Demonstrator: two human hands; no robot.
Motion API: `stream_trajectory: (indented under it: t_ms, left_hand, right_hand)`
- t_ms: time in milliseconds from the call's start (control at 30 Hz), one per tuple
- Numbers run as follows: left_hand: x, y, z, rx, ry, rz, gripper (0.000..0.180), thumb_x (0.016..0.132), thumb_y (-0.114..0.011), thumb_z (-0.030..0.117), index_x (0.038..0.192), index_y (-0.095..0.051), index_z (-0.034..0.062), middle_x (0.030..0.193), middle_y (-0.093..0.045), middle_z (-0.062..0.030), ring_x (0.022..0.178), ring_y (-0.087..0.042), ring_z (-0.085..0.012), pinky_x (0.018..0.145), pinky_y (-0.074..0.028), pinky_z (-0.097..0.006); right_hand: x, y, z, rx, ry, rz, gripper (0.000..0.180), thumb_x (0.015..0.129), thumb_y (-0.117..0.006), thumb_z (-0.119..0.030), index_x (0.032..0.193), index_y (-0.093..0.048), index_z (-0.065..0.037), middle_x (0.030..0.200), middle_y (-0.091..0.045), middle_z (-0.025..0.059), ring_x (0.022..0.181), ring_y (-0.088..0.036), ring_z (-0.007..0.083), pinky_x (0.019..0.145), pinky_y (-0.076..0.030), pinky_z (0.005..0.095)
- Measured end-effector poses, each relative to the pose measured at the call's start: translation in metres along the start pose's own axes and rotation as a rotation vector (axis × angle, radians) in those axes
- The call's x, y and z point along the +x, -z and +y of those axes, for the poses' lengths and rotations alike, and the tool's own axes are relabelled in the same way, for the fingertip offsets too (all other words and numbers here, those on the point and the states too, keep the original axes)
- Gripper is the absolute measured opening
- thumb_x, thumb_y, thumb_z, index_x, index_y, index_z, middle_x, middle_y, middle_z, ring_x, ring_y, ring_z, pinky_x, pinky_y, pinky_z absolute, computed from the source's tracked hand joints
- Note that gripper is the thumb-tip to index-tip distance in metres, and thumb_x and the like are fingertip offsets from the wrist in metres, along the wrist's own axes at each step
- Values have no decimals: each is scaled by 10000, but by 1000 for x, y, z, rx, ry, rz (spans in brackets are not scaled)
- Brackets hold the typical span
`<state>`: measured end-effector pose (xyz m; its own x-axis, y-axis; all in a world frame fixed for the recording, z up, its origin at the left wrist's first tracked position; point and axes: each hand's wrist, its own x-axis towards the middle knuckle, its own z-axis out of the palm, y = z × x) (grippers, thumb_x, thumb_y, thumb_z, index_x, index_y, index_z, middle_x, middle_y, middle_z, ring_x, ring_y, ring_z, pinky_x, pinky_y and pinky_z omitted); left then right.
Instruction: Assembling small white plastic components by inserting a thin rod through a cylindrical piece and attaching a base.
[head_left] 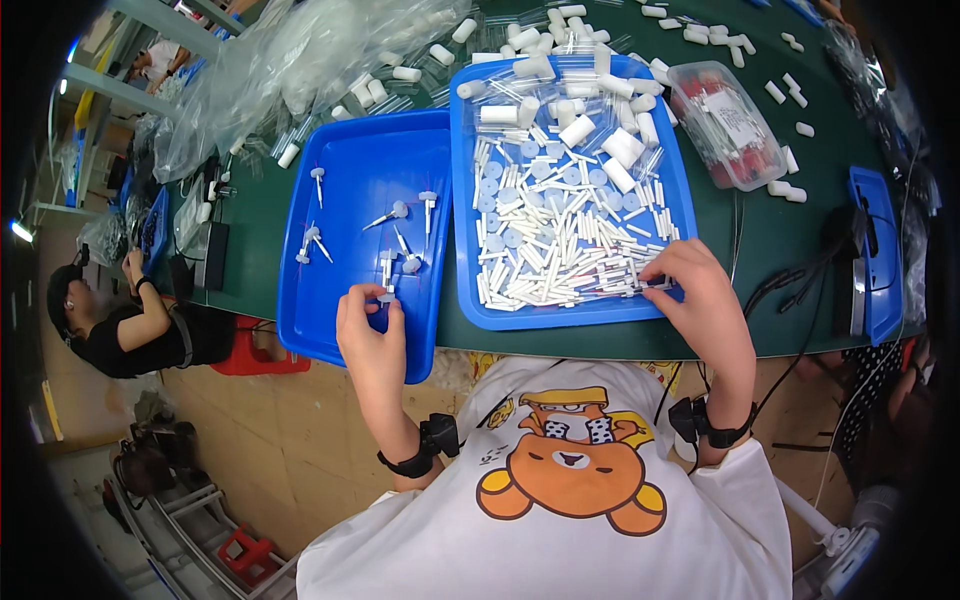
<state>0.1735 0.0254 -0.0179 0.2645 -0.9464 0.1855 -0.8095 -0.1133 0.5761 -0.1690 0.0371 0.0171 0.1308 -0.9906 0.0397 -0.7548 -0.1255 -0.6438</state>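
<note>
My left hand (372,330) is over the near right part of a deep blue tray (340,165), thumb and fingers closed on a small white disc-and-stem part (387,268). Several similar parts, each a pale disc on a thin stem, lie spread in that tray. On the right, my right hand (700,290) reaches over the near right corner of a lighter blue tray (560,322). Its thumb and forefinger pinch at a thin white stick (640,284) among the pile. Many short white sticks (545,250), pale blue discs (490,187) and white foam cylinders (622,148) fill this tray.
A clear plastic box (728,125) with red contents stands right of the trays. Crumpled clear plastic bags (270,70) and loose foam cylinders cover the far table. Black cables (800,275) and another blue tray (882,260) lie right. A person (130,320) sits far left.
</note>
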Motion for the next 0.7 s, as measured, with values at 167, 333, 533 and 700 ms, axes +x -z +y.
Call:
stream_trajectory:
  t_ms: [167,333,533,700]
  left_hand:
    - [2,1,10,79,-54,62,220,792,-690,28,1001,-620,30,1014,-585,-122,934,-558,-280,841,-458,-379]
    - [6,-15,39,-45,-224,142,213,796,-696,21,1002,-643,18,968,-612,-111,867,-594,-242,788,-477,-336]
    - [5,-45,81,-265,-449,-33,166,802,-687,8,963,-644,10,897,-632,-111,801,-608,-218,722,-483,-326]
    - [5,-72,115,-347,-536,-145,154,818,-668,3,969,-638,17,889,-641,-106,777,-610,-238,743,-477,-341]
  right_hand:
    - [8,-1,1,-60,35,-59,121,745,-671,32,859,-638,12,872,-629,118,912,-562,308,835,-464,388]
    - [8,-6,10,-105,112,-93,103,771,-640,43,870,-643,17,870,-618,124,919,-561,315,840,-465,388]
    - [-6,1,7,-138,136,-48,158,800,-630,38,952,-666,20,930,-580,126,939,-546,301,839,-464,377]
    - [-19,15,-4,-85,143,54,183,821,-635,32,999,-666,5,914,-548,105,927,-528,283,830,-451,371]
